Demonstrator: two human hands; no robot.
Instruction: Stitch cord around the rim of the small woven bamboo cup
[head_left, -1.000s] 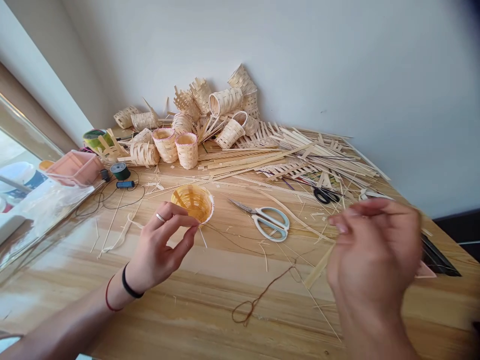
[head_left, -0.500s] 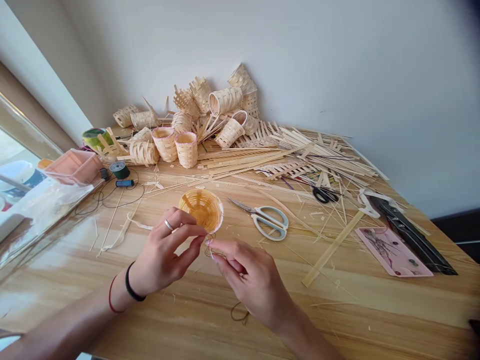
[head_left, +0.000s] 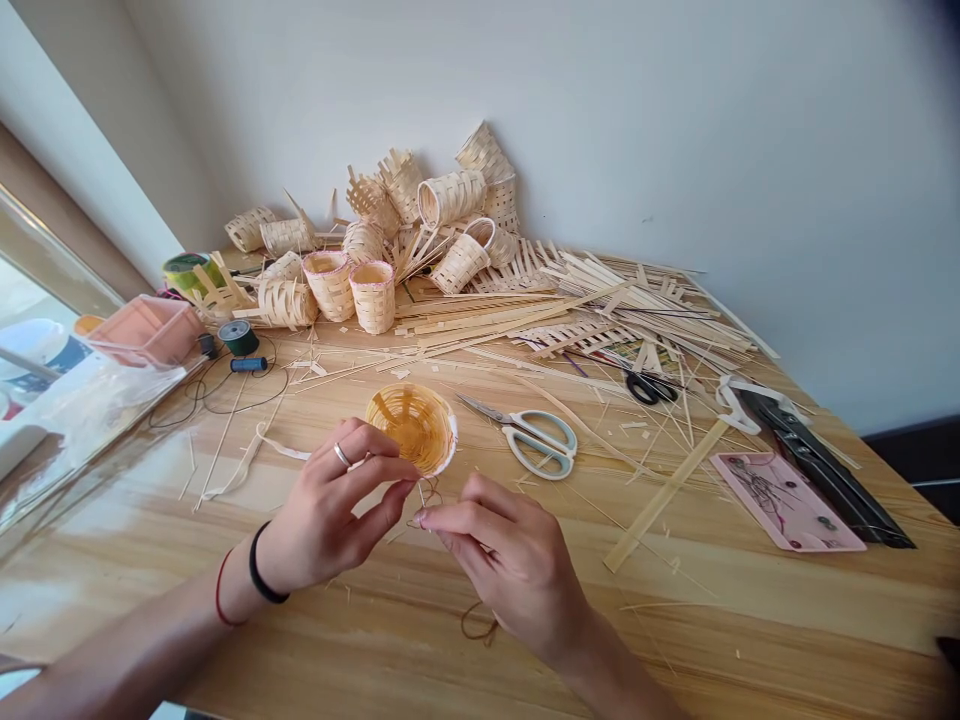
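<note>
My left hand [head_left: 352,500] pinches the near rim of a small yellow woven basket [head_left: 420,425], whose opening faces up towards me. White trim runs along the basket's right edge. Just below the rim, my right hand [head_left: 517,560] has thumb and forefinger closed on a thin needle [head_left: 422,495]. Loops of fine brown thread [head_left: 431,492] hang around the needle. More of that thread [head_left: 478,622] lies coiled on the table beneath my right hand. Both hands are close together, their fingertips a short way apart.
Light-handled scissors [head_left: 538,440] lie right of the basket, with black scissors [head_left: 651,387] farther back. A pink tray [head_left: 786,500] of pins is at the right. Thread spools [head_left: 238,338] stand left. Woven baskets [head_left: 373,297] and wood strips [head_left: 510,315] are heaped along the wall.
The basket has shifted slightly to the right. My right hand has drawn down a little from the rim, and more of the needle shows between the hands.
</note>
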